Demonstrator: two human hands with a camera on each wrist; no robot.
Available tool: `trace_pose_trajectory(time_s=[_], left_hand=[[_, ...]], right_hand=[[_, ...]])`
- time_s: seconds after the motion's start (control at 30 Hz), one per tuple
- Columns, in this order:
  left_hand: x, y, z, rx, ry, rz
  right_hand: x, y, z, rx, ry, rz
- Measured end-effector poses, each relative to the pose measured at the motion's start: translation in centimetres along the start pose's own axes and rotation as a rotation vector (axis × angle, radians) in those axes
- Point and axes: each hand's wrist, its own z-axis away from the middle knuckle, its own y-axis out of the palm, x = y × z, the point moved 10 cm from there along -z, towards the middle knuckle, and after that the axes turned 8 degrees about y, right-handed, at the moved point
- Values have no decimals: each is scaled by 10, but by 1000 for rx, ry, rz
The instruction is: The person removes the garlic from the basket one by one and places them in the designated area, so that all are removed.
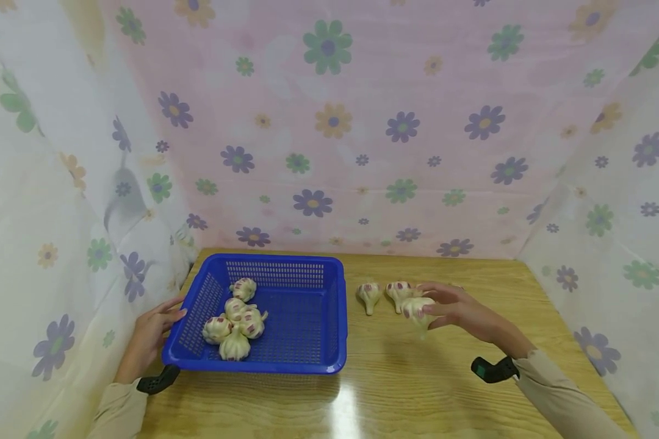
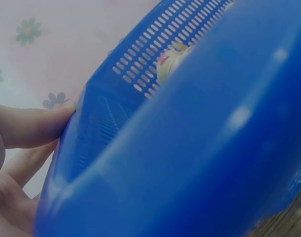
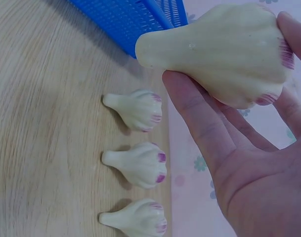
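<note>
- Left of centre sits the blue basket (image 1: pixel 274 367), and there's the left hand (image 1: pixel 149 335) at its left rim, presumably to stop it sliding.
- Inside, five bulbs (image 1: pixel 234 310) of garlic huddle in the left half, leaning on one another.
- Over to centre-right, three loose bulbs (image 3: pixel 143 165) line up along the back of the table (image 1: pixel 406 390), stems toward the person, spaced so that each probably comes away singly.
- Now the grip! The right hand (image 1: pixel 464 311), right of centre, has a held bulb (image 3: pixel 229 54) up off the wood: thumb at the round end, a fingertip under the neck, clamped only as wide as the garlic needs.
- And the left: thumb on the rim, fingers behind the wall, closed on the basket's edge; its fingertips are hidden.
</note>
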Motion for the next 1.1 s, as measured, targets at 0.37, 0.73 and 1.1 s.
trace_pose_trajectory(time_s=[0.37,0.73,1.1], left_hand=[[-1,-1,1,-7,3,10],[3,-2,2,-16,-9,-18],[0,0,0,2,10,-10]], right_hand=[[-3,-7,6,-7,32,29],[-14,-39,20,-152,66,65],[-13,-67,33,-235,36,109]])
